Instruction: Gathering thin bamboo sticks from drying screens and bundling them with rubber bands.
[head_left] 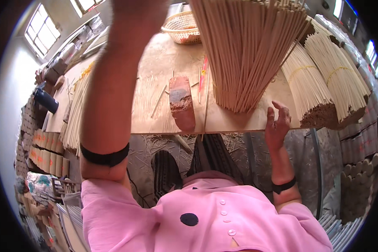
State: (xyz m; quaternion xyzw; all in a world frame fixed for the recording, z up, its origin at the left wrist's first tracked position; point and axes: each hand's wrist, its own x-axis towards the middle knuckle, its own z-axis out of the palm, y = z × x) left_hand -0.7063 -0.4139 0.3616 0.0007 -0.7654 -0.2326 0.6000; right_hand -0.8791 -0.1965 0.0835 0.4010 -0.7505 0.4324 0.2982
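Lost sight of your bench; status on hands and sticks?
Left hand blurred, cut off by top edge. Right hand open, empty. Stick bundle standing; brick to its left.

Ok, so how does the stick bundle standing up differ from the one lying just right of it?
The standing stick bundle is upright on the tabletop; the lying stick bundle is on its side. The lying one's brown end is exposed, while the standing one's lower end faces down. The lying one has a yellow tie across it; none shows on the standing one. Both are thin, pale sticks.
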